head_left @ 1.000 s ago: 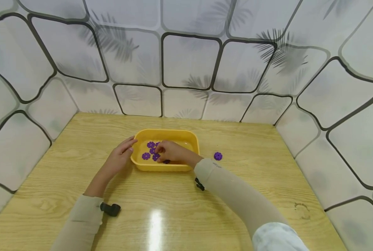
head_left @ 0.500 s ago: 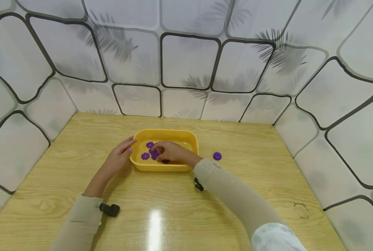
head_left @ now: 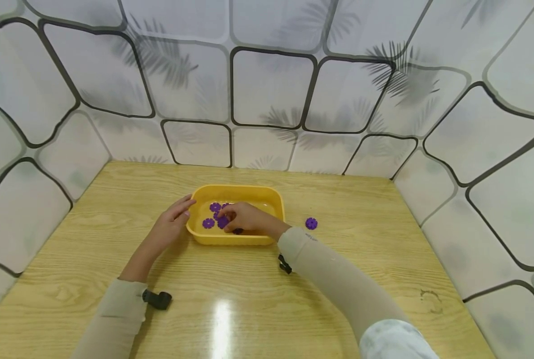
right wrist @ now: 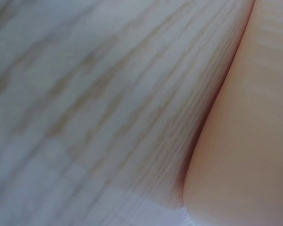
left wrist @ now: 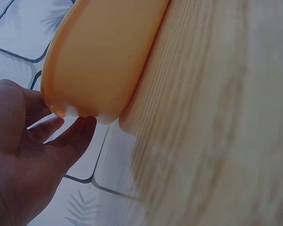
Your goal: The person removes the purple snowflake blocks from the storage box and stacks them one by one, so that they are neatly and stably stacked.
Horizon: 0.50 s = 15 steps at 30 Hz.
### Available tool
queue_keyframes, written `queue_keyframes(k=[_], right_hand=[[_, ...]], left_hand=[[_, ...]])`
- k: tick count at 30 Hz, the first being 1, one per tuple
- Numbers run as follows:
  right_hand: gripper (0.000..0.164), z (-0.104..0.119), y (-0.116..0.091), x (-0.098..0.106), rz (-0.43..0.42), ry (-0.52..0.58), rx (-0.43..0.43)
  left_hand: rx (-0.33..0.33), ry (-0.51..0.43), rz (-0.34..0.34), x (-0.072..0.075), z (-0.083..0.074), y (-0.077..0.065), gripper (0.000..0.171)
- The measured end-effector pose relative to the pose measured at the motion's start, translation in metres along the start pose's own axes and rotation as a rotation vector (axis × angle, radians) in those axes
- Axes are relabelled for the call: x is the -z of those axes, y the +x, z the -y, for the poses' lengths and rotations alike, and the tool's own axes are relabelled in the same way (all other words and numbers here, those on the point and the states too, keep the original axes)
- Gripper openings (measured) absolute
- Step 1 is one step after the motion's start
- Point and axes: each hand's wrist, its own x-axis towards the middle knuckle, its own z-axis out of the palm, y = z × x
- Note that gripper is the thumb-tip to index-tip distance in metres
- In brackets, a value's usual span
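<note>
A yellow plastic basin [head_left: 267,199] stands on the table with several purple notched snowflake discs [head_left: 208,223] inside. My right hand [head_left: 244,217] reaches into it, and its thumb and forefinger pinch a purple snowflake disc [head_left: 222,222] above or against the others; fingers partly hide them. At the basin's left end rests my left hand [head_left: 170,224], fingers extended to the rim. In the left wrist view the left hand [left wrist: 33,155] touches the end of the basin [left wrist: 99,56] with relaxed fingers and thumb. Only the basin's outer wall [right wrist: 245,117] and table show in the right wrist view.
Right of the basin, another purple notched piece [head_left: 311,223] lies on the wooden table [head_left: 231,284]. Patterned white panels [head_left: 271,89] enclose the table at the back and both sides. A dark ring-shaped mark [head_left: 432,301] is at the right.
A second ago the right fingers were bunched over the discs; the thumb and forefinger now sit around one disc, which shows more fully. The left hand and the basin have stayed put.
</note>
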Motion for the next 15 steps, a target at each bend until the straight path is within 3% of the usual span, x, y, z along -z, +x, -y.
queue_keyframes(k=[15], right_hand=[[0.04,-0.0005,-0.0011,0.0008,-0.019,0.025,-0.027]], left_hand=[[-0.018,-0.018,-0.012,0.0006,-0.0027,-0.0009,0.045]])
